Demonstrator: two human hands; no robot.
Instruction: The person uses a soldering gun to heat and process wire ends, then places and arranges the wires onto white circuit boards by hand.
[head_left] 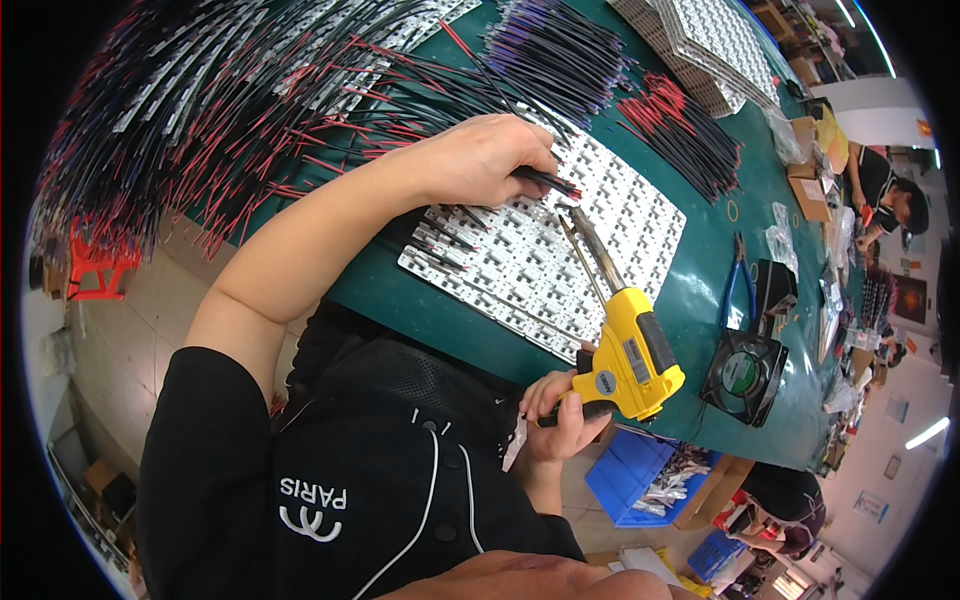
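Note:
My left hand is closed round a few thin black and red wires, whose ends point down at a white circuit board panel. In my right hand is a yellow soldering gun, gripped by its handle. The gun's metal tip reaches up over the panel and comes close to the wire ends; whether they touch I cannot tell. Small dark parts cover the panel in rows, and several short wires rise from its left side.
Large bundles of red and black wires lie over panels at the left. Farther back are purple-black wires, red-black wires and stacked panels. On the right stand blue-handled pliers and a black fan. Co-workers sit beyond.

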